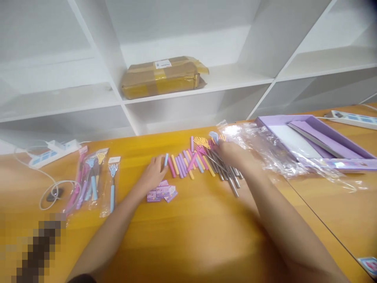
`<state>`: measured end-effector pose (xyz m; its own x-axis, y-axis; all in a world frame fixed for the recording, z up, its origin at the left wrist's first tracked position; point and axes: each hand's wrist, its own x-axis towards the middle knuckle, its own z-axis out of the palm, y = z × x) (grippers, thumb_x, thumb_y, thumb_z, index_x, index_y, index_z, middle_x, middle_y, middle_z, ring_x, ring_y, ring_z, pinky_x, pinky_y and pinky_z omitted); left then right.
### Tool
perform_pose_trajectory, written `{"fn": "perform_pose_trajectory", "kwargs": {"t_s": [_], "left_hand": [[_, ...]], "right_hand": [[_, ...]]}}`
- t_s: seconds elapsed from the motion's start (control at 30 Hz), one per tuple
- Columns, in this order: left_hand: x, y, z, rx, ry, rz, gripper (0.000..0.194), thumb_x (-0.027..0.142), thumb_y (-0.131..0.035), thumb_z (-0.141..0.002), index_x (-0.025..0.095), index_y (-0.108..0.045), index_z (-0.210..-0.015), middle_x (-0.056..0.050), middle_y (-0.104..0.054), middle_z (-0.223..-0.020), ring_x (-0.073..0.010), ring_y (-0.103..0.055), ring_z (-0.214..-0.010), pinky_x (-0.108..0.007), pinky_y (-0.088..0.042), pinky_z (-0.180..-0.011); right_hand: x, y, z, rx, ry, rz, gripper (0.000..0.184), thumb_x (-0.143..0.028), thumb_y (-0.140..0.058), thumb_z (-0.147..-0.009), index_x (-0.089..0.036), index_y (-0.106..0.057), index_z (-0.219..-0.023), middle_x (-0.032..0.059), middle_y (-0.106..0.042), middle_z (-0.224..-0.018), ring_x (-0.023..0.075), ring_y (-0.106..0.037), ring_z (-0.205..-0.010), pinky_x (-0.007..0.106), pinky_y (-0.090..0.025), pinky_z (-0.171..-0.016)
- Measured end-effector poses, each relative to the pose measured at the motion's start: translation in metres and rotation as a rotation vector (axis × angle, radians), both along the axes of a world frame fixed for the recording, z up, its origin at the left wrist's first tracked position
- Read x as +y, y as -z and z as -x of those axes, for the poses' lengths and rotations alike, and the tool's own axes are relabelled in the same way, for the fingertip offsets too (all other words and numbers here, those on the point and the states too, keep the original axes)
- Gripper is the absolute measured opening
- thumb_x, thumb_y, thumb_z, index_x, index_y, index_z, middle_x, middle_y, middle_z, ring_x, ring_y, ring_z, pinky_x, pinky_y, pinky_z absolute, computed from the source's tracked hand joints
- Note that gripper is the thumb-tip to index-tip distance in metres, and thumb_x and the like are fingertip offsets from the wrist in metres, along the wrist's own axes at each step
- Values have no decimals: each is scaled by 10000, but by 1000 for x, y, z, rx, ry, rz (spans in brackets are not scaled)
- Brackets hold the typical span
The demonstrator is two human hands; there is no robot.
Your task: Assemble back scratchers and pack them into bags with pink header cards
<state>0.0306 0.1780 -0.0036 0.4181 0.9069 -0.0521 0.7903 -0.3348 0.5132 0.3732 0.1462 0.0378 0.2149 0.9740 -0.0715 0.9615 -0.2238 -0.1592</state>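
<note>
My left hand closes its thumb and fingers on a light blue handle tube. Beside it lies a row of pink, purple, yellow and blue handle tubes. My right hand is closed at a pile of metal back scratcher rods, its fingertips partly hidden. A blue hand-shaped back scratcher head shows at those fingers. Yellow back scratcher heads and pink ones lie just left of it. Small purple printed cards are stacked below my left hand.
Bagged back scratchers lie at the left, near a power strip with a looped cable. Clear plastic bags and a purple box stand at the right. White shelves behind hold a taped carton.
</note>
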Motion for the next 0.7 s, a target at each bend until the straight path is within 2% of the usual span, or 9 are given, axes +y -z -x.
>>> {"fn": "perform_pose_trajectory", "kwargs": {"t_s": [0.1,0.23,0.37,0.5,0.6,0.7], "left_hand": [[8,5,2,20,50,-56,473,401,-453,-1095,256,-504,-1543,-132,-585,-1329,-285,-662,-1202,-439,-507,-1064],[14,13,2,9,114,-70,443,352,-459,-1095,223,-575,-1502,-123,-582,-1304,-262,-659,-1166,-415,-509,-1067],[13,15,-1,-64,94,-31,426,300,-506,-1070,196,-586,-1475,-116,-581,-1265,-236,-667,-1100,-409,-535,-1045],[8,12,-7,-147,91,48,397,233,-539,-1039,195,-602,-1429,-93,-581,-1221,-193,-680,-975,-380,-578,-964],[6,12,-8,-150,85,55,399,209,-557,-1020,186,-587,-1417,-106,-589,-1267,-204,-683,-1019,-393,-577,-986],[6,13,-7,-102,85,-12,401,199,-561,-1009,174,-577,-1409,-136,-599,-1323,-253,-666,-1145,-434,-546,-1058]], "right_hand": [[7,13,12,-51,-19,-30,417,-387,-298,-1149,-115,-605,-1230,192,-751,-969,282,-715,-862,340,-433,-751],[11,21,18,-128,-47,-68,438,-381,-259,-1160,-100,-584,-1244,225,-727,-1088,290,-723,-961,334,-443,-787],[14,26,23,-187,-48,-53,379,-316,-325,-1136,-89,-545,-1346,258,-668,-1271,305,-727,-1004,341,-467,-801],[17,32,27,-214,-71,-24,407,-315,-345,-1123,-86,-539,-1398,286,-581,-1424,335,-726,-1047,381,-497,-821],[16,33,29,-214,-71,-42,457,-366,-362,-1124,-79,-517,-1444,286,-539,-1478,363,-701,-1134,402,-514,-847],[15,32,29,-200,-38,-61,471,-392,-377,-1119,-89,-518,-1451,267,-560,-1442,364,-705,-1112,403,-518,-834]]}}
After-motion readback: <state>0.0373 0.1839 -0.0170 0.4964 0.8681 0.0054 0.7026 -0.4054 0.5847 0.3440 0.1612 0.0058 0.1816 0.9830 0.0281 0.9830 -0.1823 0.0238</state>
